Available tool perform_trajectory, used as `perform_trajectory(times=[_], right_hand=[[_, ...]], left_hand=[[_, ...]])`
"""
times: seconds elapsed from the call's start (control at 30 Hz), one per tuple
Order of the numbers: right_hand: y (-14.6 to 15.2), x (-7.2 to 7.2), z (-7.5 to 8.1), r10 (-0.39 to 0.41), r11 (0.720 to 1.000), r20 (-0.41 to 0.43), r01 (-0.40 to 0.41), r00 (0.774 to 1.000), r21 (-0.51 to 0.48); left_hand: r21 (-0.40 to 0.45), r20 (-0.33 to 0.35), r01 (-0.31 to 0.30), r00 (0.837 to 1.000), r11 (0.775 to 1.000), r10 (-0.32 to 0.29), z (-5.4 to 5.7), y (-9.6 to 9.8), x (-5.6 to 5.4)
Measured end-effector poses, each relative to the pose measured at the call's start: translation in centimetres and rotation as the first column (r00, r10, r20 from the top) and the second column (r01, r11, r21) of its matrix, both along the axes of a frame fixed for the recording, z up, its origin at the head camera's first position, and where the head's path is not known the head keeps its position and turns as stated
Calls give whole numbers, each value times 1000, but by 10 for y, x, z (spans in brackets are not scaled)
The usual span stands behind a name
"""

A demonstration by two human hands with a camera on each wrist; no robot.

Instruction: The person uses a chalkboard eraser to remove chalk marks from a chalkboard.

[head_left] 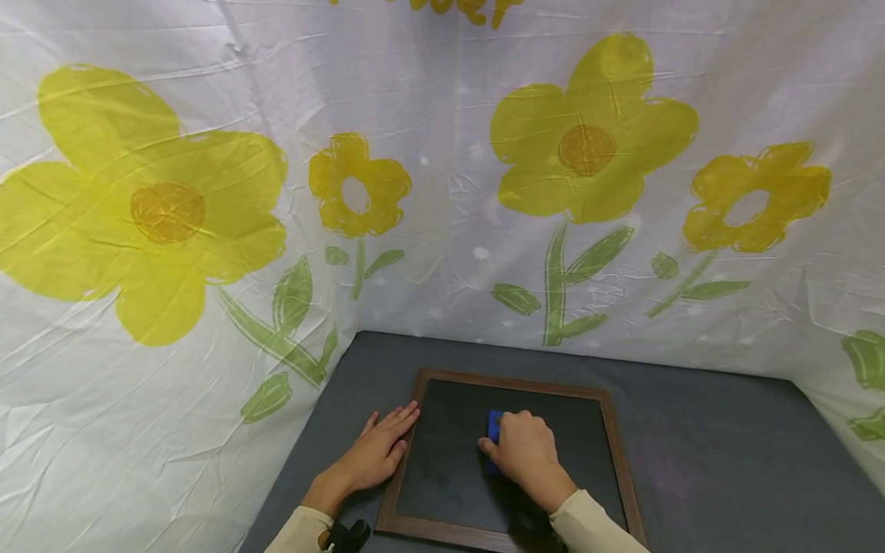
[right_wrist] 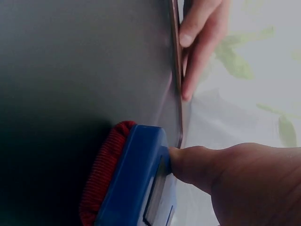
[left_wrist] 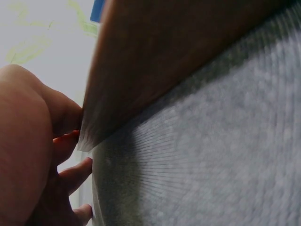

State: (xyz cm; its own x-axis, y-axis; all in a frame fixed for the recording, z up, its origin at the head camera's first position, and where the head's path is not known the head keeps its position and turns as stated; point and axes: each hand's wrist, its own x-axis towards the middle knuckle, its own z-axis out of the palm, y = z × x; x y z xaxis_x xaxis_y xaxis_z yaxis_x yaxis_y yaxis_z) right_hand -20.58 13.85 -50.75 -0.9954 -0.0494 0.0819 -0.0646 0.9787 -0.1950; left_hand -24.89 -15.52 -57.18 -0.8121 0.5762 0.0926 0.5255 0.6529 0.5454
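Observation:
A blackboard [head_left: 449, 430] in a brown wooden frame lies on the dark grey table. On its surface my right hand [head_left: 528, 453] grips a blue blackboard eraser [right_wrist: 136, 169] by its sides, thumb on the near side. The red ribbed pad [right_wrist: 106, 174] of the eraser faces down onto the board. My left hand [head_left: 379, 453] rests along the left side of the frame, fingers extended, fingertips at the wood. In the left wrist view the frame's edge [left_wrist: 141, 56] stands beside the left fingers [left_wrist: 77, 175].
Dark grey cloth covers the table [head_left: 719, 461], which extends to the right of the board. A white curtain [head_left: 442, 253] printed with yellow flowers hangs behind and at both sides. A dark band [head_left: 349, 535] sits at the left wrist.

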Motion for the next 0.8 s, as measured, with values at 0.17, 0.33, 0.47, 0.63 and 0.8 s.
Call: perform_trajectory(times=[0.17,0.33,0.47,0.63,0.8], right_hand=[[-21,-6,-3,19,1000,-1,-19,1000,5],[-42,-12,-5,48,999,-8,-48,999,2],[-56,-14,-6,70,998,-3,-70,998,-3],[-73,-18,-5,84,996,11,-84,996,3],[-89,-21,-5,84,996,13,-84,996,29]], left_hand=[[-5,0,-3,1000,1000,3,0,0,0],[-2,-6,-6,1000,1000,6,-2,-1,-1],[-6,-6,-8,1000,1000,8,-3,-1,-1],[-12,-7,-10,1000,1000,10,-2,0,0],[-15,-8,-13,1000,1000,13,-2,0,0]])
